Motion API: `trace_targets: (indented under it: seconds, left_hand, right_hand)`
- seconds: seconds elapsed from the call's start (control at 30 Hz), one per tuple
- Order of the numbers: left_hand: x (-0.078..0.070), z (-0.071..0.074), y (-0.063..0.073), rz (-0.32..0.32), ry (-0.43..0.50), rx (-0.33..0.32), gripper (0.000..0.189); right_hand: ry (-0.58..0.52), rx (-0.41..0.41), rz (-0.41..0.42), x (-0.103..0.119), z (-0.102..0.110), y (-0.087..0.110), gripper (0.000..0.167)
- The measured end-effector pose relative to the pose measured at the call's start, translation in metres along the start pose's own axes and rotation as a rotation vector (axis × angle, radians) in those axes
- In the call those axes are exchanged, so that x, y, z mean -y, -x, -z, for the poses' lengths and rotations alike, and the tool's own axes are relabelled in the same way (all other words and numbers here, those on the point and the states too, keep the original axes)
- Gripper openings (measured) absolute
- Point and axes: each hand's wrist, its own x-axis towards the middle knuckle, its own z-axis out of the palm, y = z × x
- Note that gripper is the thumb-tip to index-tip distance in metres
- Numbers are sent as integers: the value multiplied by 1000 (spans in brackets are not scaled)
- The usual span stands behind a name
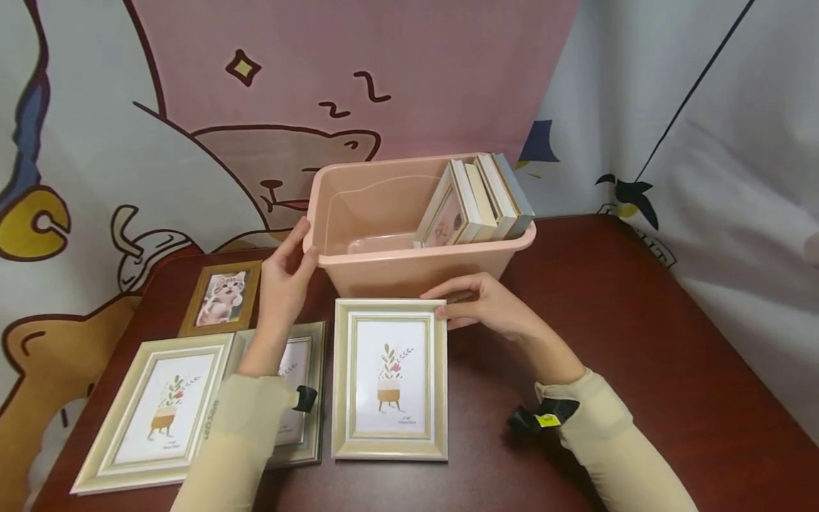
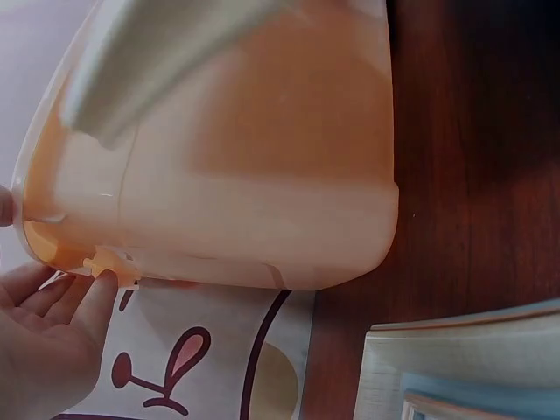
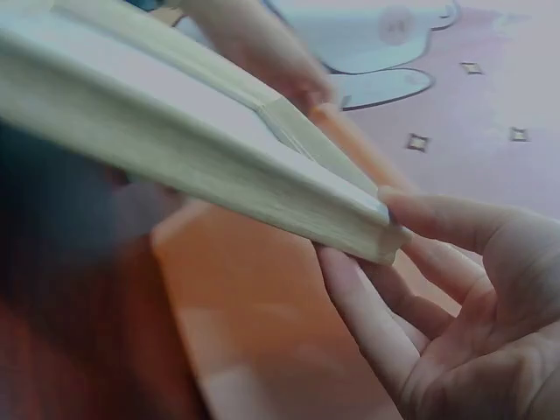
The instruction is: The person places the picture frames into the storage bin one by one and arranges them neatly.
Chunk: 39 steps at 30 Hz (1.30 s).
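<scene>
A pink plastic bin [image 1: 409, 267] stands at the back of the table. My left hand [image 1: 284, 281] grips its left rim at the near corner; the left wrist view shows that hand [image 2: 57, 337] at the bin's edge [image 2: 262, 201]. With thumb and fingers my right hand [image 1: 495, 306] pinches the upper right corner of a cream picture frame [image 1: 436, 398] with a potted-plant print. This frame is in front of the bin, and in the right wrist view its edge [image 3: 219, 197] lies between the thumb and fingers of the right hand [image 3: 472, 306].
Several picture frames [image 1: 473, 192] lean together in the bin's right end. Left on the dark red table [image 1: 640, 341] lie a cream frame [image 1: 121, 405], a grey-green frame [image 1: 313, 405] partly behind my left arm, and a brown frame [image 1: 192, 306] with a kitten picture. A printed curtain [image 1: 448, 71] hangs behind.
</scene>
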Motion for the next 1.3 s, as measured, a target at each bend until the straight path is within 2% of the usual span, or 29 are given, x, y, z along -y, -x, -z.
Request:
trace_targets:
  seconds: [0.27,0.53,0.7,0.9,1.07,1.23,1.3]
  left_hand:
    - [0,0,-1,-5,-5,-3,50]
    - [-2,-1,-3,-13,-22,-2,50]
    - [-4,0,-4,-23,-15,-10,49]
    - [-4,-1,-3,-27,8,-23,50]
    - [-3,-1,-4,-39,31,-25,49]
    - [-2,0,-2,-29,39,-23,49]
    - [-1,-1,0,-22,38,-20,49]
  right_hand:
    - [72,-144,152,30,16,19,29]
    - [21,-298,301,62,32,33,29]
    - [-99,-374,420,84,36,38,26]
    - [-192,-444,545,109,42,38,25]
    - [-303,-514,604,130,46,34,24]
    - [-505,-581,656,149,48,26,26]
    - [-529,-627,683,155,48,23,27]
